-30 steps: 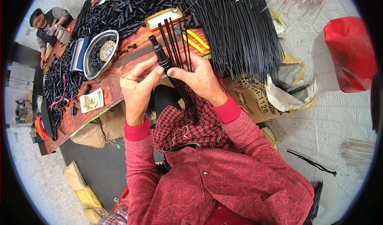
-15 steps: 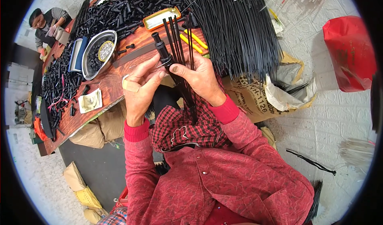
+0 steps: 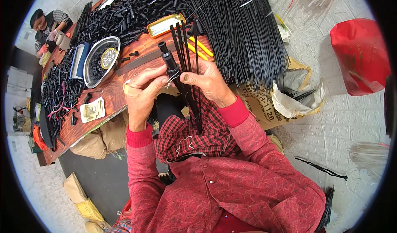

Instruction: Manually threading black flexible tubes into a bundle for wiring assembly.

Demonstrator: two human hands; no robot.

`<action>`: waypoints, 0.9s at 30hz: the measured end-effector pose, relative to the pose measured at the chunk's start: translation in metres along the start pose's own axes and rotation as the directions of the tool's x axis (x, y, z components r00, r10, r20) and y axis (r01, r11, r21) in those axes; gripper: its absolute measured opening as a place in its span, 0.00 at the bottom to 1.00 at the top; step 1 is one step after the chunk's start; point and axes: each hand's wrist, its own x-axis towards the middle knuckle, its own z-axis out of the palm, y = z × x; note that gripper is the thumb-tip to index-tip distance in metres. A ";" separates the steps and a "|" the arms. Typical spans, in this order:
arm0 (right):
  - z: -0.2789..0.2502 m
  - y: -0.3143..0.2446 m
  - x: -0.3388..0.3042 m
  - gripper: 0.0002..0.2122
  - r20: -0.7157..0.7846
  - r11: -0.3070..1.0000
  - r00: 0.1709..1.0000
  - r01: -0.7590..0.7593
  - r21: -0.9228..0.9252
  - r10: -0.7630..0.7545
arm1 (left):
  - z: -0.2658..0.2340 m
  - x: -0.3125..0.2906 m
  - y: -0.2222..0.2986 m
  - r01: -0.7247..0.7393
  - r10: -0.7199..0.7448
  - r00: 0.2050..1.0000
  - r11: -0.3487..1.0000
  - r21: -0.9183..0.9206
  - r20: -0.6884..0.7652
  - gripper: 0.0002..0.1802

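A black stepped plastic tube fitting [image 3: 168, 59] stands upright in front of me, at the top of a bundle of thin black rods [image 3: 194, 115] that hangs down to my lap. My right hand [image 3: 211, 84] is closed round the bundle, its thumb pressing just beside the fitting's lower end. Several longer rods [image 3: 179, 41] stick up between its fingers. My left hand [image 3: 144, 88], with a tan plaster on it, pinches a thin silvery wire [image 3: 170, 80] at the fitting's lower end. How far the wire goes round is hidden by the fingers.
On the red-brown table lie heaped black fittings [image 3: 136, 10], a metal bowl [image 3: 88, 74], a yellow-rimmed tray [image 3: 167, 25], yellow-handled pliers [image 3: 200, 47] and a paper pad [image 3: 93, 110]. Black rods [image 3: 244, 39] spread rightward. A red bag [image 3: 357, 55] stands right; a co-worker [image 3: 53, 28] sits far left.
My hands have sunk slightly with the fitting and the rods, which moved a little down and to the right. The silvery wire now shows lower beside my left fingertips.
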 end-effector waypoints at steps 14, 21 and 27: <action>0.004 -0.008 0.011 0.28 0.288 0.961 0.946 -0.205 0.184 0.147 | -0.020 0.028 -0.015 0.106 0.023 0.927 0.942 -0.319 0.375 0.31; 0.002 0.003 0.018 0.32 0.331 0.935 0.934 -0.230 0.271 0.134 | -0.011 0.020 -0.002 0.100 0.002 0.950 0.946 -0.309 0.314 0.36; 0.004 0.011 0.018 0.25 0.348 0.908 0.917 -0.304 0.288 0.197 | -0.014 0.007 -0.004 0.091 -0.013 0.969 0.947 -0.307 0.248 0.32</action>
